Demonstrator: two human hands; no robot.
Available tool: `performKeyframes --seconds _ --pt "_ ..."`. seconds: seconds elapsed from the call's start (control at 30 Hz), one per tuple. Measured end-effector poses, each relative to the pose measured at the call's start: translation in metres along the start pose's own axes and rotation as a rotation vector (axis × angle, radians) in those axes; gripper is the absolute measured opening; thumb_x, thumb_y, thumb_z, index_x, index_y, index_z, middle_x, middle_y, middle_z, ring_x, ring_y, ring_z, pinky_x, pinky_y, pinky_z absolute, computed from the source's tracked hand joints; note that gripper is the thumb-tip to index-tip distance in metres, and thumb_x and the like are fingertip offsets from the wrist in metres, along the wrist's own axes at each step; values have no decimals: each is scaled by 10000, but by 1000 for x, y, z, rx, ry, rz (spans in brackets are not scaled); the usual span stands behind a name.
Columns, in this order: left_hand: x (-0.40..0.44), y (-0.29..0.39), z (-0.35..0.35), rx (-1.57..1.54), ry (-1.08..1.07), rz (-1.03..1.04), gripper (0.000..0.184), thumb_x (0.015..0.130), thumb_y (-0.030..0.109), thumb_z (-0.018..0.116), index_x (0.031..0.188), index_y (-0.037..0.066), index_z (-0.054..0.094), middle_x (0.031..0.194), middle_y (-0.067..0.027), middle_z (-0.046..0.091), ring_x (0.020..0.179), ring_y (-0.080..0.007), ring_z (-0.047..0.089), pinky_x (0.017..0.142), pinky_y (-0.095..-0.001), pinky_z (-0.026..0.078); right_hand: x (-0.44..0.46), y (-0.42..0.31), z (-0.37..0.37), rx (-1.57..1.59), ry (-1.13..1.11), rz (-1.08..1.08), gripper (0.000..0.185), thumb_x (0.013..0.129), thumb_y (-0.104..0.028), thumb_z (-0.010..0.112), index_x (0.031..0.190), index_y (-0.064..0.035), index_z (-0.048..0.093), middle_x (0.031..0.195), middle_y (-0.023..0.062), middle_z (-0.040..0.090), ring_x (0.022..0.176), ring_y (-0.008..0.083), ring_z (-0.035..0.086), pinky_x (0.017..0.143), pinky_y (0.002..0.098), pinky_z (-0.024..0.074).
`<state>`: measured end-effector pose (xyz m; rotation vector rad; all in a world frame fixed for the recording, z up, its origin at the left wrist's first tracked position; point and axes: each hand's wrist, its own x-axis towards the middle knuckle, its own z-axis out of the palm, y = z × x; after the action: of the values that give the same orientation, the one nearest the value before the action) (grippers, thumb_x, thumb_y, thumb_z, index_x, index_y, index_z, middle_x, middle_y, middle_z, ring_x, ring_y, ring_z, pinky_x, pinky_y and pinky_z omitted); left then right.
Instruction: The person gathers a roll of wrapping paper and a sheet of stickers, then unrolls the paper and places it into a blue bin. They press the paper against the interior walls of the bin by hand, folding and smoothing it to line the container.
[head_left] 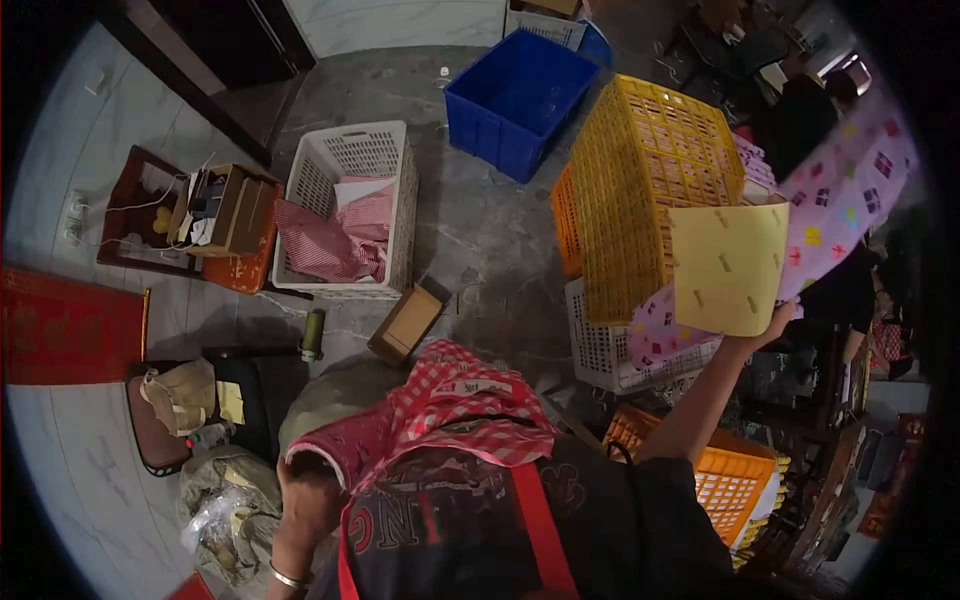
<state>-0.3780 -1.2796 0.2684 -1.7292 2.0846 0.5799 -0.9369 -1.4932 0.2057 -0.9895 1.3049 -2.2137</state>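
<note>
My left hand (310,500) is closed round a rolled pink patterned cloth (345,447) at the lower left, beside the red checked apron (460,395) on my body. Out to the right, my right hand (778,325) grips the lower corner of a yellow sheet (728,270). A long pink patterned cloth (850,190) lies behind that sheet and stretches to the upper right. Part of it hangs below the sheet, by the yellow crate (625,200). The fingertips of both hands are partly hidden.
A white basket (400,230) with red striped cloth stands left of centre, and a blue bin (515,100) behind. A cardboard box (410,320) lies on the floor. Orange crate (735,485) at lower right; a chair (150,430) with bags at left.
</note>
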Motion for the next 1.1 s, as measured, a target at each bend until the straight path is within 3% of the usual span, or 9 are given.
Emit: performKeyframes --seconds 0.13,0.23,0.33,0.4,0.43,0.53,0.57,1.03,1.1 --pt "31 -9 -23 9 -13 -2 185 740 253 566 814 122 674 819 -116 647 867 -295 605 943 -564 281 2 -1 39 -666 -77 -506 412 909 -281 454 1189 21 473 1151 138 538 981 257 566 815 370 489" --pt "77 -28 -18 -32 -4 7 194 691 249 575 793 109 661 802 -90 638 872 -271 602 914 -648 237 18 24 73 -886 57 -627 392 881 -257 559 1129 46 567 1180 146 560 1000 239 577 855 328 471" --pt "138 -50 -20 6 -116 17 213 710 271 579 830 116 661 869 -102 634 915 -300 582 927 -634 244 69 80 98 -607 153 -461 501 860 -350 591 1179 34 548 1166 158 578 1038 214 567 874 313 455" --pt "180 -67 -36 -49 -7 31 184 699 292 602 746 122 654 761 -92 619 793 -290 597 919 -621 249 85 77 181 -576 364 -54 446 879 -301 570 1164 43 558 1154 156 585 1031 223 572 865 313 459" --pt "193 -68 -47 -96 74 44 187 689 313 626 662 129 647 652 -82 603 670 -280 611 911 -608 254 100 88 200 -613 329 -192 492 880 -329 572 1094 114 549 1087 228 581 924 246 612 838 367 512" --pt "234 -81 -83 -47 112 110 221 698 333 625 682 114 651 711 -86 614 815 -273 601 915 -630 253 110 94 254 -651 132 -153 466 881 -314 574 1055 119 556 1018 198 605 814 223 605 747 347 518" --pt "246 -87 -101 -51 -76 80 233 693 336 632 703 104 652 748 -86 615 861 -278 585 925 -633 246 115 103 268 -597 90 -188 418 891 -275 563 1049 112 544 1005 179 600 757 196 585 680 331 500" --pt "505 -180 -254 -123 86 46 154 702 274 631 654 130 605 637 -48 574 708 -245 591 957 -613 224 329 291 437 -526 134 -454 316 901 -186 535 1010 109 560 988 162 596 862 201 591 767 303 501" --pt "537 -197 -279 -118 65 14 145 699 266 627 649 132 605 629 -46 571 701 -241 589 958 -613 224 347 301 515 -525 325 -337 318 892 -183 546 1001 115 561 1011 163 589 900 204 573 796 321 485"
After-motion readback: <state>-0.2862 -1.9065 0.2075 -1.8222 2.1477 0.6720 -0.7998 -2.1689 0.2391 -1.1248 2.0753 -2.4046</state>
